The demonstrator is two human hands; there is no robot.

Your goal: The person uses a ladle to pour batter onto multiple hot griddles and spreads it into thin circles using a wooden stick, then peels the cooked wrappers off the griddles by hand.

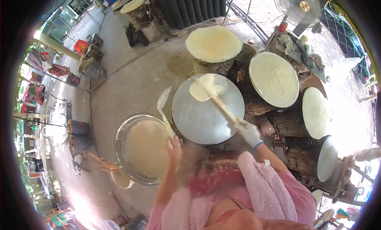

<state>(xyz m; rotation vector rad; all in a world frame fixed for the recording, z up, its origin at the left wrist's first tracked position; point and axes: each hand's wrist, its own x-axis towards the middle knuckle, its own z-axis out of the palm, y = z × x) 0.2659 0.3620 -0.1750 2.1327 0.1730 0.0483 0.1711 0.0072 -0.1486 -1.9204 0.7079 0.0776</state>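
Observation:
My left hand [173, 148] grips the handle of a batter-coated ladle [163, 100], whose long bowl points away from me. Under that hand sits a wide metal basin [119, 158] of pale beige batter [146, 148]. In a white glove, my right hand [249, 132] holds a wooden spreader [221, 106] slanting over a round grey griddle [196, 123]. The spreader's far end lies over a pool of cream batter [198, 91] on the griddle's far part. Motion blur hides the exact shape of that end.
Griddles covered with pale batter rounds [213, 44] [273, 79] [315, 112] curve around the far and right sides. A bare griddle [327, 158] stands at right. Beyond are a fan [297, 8] and a cluttered ledge [300, 51]. Buckets [93, 70] stand on the concrete floor at left.

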